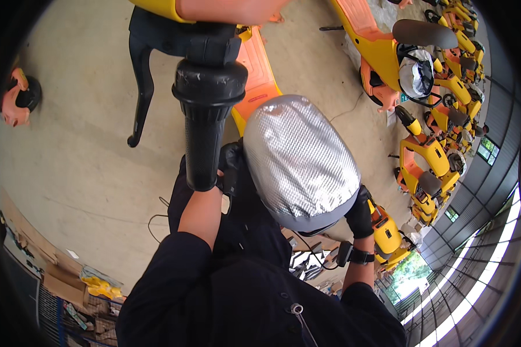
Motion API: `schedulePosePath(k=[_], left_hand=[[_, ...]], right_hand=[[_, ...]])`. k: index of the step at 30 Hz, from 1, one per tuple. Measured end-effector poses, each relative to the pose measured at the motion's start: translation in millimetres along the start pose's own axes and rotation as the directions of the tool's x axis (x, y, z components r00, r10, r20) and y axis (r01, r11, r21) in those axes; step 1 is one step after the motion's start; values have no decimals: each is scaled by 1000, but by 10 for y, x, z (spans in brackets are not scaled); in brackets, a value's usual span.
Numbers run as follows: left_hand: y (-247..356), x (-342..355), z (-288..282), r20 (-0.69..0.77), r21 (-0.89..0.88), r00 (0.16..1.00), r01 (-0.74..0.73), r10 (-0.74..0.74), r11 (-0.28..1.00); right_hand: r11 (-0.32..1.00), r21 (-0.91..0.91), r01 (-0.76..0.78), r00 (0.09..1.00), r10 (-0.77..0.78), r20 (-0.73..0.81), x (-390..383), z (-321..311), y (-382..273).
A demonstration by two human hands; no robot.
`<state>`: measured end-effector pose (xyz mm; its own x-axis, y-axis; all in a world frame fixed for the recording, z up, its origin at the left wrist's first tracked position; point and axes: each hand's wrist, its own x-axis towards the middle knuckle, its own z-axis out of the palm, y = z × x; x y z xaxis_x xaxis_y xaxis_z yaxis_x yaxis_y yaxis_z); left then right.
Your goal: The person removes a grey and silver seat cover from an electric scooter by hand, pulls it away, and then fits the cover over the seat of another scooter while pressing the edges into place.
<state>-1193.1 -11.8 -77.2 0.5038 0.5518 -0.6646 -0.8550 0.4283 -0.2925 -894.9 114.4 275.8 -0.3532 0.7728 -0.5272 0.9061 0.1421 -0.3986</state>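
Observation:
A shiny silver seat cover (304,156) is stretched over the seat of a yellow-and-orange scooter (259,69) in front of me. My right hand (360,215), in a black glove, is closed at the cover's near right edge. On the opposite side, my left hand (230,166), also black-gloved, is closed against the cover's left edge. Its fingertips are hidden, and the black handlebar grip (202,127) overlaps that wrist. A black brake lever (143,87) sticks out left of the grip.
Another scooter (379,52) with a brown seat and a silver bag stands at the far right. Several more yellow scooters (431,156) line the right side. Cardboard boxes (66,283) lie at the lower left. Part of another scooter (18,98) shows at the left.

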Motion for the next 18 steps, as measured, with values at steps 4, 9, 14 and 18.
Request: schedulePosePath(k=[4, 9, 14, 18], left_hand=[[-59, -226, 1002, 12, 89, 988, 150, -152, 985], [-25, -340, 898, 226, 827, 876, -404, 425, 391], [-49, -303, 1141, -93, 752, 887, -235, 452, 615], [137, -363, 1182, -227, 580, 952, -36, 203, 814]], right_hand=[[884, 427, -188, 965, 248, -90, 152, -497, -648], [857, 504, -108, 965, 212, -154, 525, -574, -1003], [794, 596, -118, 940, 283, -192, 770, -620, -1054], [781, 597, -182, 943, 310, -118, 894, -644, -968]])
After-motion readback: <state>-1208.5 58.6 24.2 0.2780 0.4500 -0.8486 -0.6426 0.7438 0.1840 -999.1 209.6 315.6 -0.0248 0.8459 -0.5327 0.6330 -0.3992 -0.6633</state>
